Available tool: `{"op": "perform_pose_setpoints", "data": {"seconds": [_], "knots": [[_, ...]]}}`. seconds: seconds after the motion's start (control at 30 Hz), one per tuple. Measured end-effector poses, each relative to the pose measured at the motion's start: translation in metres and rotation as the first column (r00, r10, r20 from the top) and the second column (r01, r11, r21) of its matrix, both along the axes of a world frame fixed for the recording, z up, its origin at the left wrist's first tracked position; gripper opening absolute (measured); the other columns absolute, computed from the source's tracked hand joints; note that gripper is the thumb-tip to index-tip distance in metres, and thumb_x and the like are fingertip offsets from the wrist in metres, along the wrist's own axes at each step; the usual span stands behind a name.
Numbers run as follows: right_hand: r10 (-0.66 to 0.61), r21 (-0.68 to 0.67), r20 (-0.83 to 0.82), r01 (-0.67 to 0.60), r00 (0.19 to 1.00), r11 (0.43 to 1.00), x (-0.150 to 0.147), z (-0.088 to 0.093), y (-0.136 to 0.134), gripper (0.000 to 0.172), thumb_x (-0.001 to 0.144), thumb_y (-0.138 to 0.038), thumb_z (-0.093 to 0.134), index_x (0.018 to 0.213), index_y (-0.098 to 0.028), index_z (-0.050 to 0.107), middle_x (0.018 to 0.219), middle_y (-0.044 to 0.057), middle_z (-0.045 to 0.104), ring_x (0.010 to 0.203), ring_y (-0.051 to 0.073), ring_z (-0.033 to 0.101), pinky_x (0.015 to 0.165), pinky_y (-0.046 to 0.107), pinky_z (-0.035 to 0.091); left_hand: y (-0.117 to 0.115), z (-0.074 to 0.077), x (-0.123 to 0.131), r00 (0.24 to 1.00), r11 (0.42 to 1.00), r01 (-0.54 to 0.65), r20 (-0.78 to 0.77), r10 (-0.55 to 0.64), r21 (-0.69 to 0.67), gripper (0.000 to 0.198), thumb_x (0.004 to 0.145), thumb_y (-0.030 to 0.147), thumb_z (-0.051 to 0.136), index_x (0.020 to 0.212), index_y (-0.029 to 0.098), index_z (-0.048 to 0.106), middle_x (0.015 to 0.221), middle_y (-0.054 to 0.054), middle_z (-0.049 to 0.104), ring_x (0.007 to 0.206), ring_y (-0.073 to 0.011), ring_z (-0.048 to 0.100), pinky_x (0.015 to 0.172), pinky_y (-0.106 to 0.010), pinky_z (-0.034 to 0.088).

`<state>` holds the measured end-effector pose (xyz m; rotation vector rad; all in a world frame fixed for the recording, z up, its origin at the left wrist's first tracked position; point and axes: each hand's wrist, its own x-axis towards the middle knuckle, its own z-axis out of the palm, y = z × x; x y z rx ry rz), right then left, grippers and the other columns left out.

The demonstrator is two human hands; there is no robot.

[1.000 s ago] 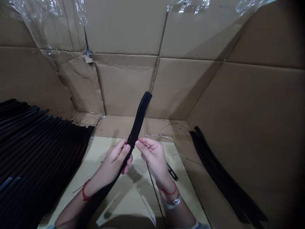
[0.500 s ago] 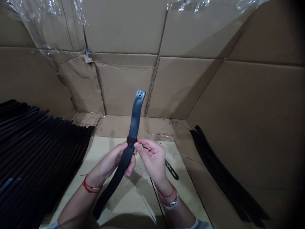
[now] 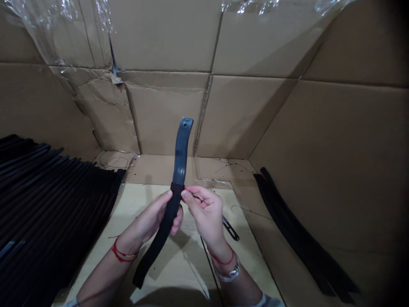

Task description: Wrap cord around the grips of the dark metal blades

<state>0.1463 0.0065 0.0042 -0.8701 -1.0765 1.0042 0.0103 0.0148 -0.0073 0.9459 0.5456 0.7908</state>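
Head view: I'm watching the left grip (image 3: 150,219) and right grip (image 3: 206,213) grasping a black strip (image 3: 180,157), with many stacked strips (image 3: 57,192) alongside and a smaller pile (image 3: 303,234) opposite

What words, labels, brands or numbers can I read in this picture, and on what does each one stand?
No readable text shows anywhere.
The black curved strip: no print, only a small hole near its end.
The brown cardboard walls: no words.
The small black slotted piece: too small to read.
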Motion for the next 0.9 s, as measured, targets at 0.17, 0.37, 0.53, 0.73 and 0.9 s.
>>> {"op": "perform_pose_setpoints", "data": {"seconds": [0.17,0.37,0.53,0.73,0.9], "knots": [[0.09,-0.045,-0.087,-0.094,0.992,0.995,0.004,-0.003,0.007,0.02,0.071,-0.032,0.079,0.081,-0.016,0.071,0.058,-0.002,0.06,0.041,0.005,0.038,0.037,0.018,0.028,-0.005,0.0,0.005,0.98,0.975,-0.197,0.0,0.198,0.102,0.036,0.093,0.046,0.048,0.083,0.013,0.056,0.057,0.0,0.058,0.045,-0.0087,0.053,0.045,-0.018,0.041],[0.465,-0.138,-0.202,-0.495,0.862,0.858,0.007,0.0,0.012,0.029,0.075,-0.035,0.077,0.093,-0.013,0.073,0.047,-0.01,0.034,0.04,0.002,0.013,0.037,0.018,0.009,-0.01,-0.002,0.007,0.985,0.988,-0.156,0.077,0.155,0.008,0.041,0.092,0.052,0.045,0.075,0.016,0.052,0.041,0.006,0.045,0.028,-0.0059,0.039,0.031,-0.014,0.026],[0.39,-0.156,-0.212,-0.424,0.896,0.892,0.005,-0.003,0.013,0.032,0.07,-0.036,0.081,0.089,-0.011,0.073,0.052,-0.005,0.052,0.039,0.001,0.019,0.036,0.017,0.012,-0.002,-0.007,0.003,1.0,0.999,0.028,-0.013,-0.027,0.037,0.052,0.089,0.066,0.033,0.08,0.018,0.049,0.043,0.004,0.049,0.03,-0.0102,0.043,0.034,-0.02,0.034],[0.166,-0.178,-0.213,-0.206,0.963,0.962,-0.003,-0.006,0.012,0.03,0.067,-0.03,0.083,0.09,-0.012,0.072,0.066,0.001,0.061,0.043,0.004,0.036,0.035,0.015,0.024,-0.011,-0.005,0.01,0.727,0.662,-0.36,-0.247,0.641,0.657,0.036,0.085,0.04,0.064,0.111,0.02,0.049,0.083,-0.005,0.068,0.073,-0.0189,0.063,0.066,-0.026,0.044],[0.23,-0.106,-0.163,-0.249,0.959,0.963,-0.006,-0.003,0.005,0.023,0.073,-0.033,0.078,0.081,-0.012,0.07,0.056,-0.003,0.054,0.038,0.003,0.031,0.033,0.016,0.02,-0.017,-0.005,0.01,0.66,0.618,-0.317,-0.3,0.689,0.72,0.015,0.096,0.035,0.043,0.093,0.021,0.049,0.064,0.0,0.06,0.055,-0.0134,0.056,0.056,-0.023,0.039]]}}
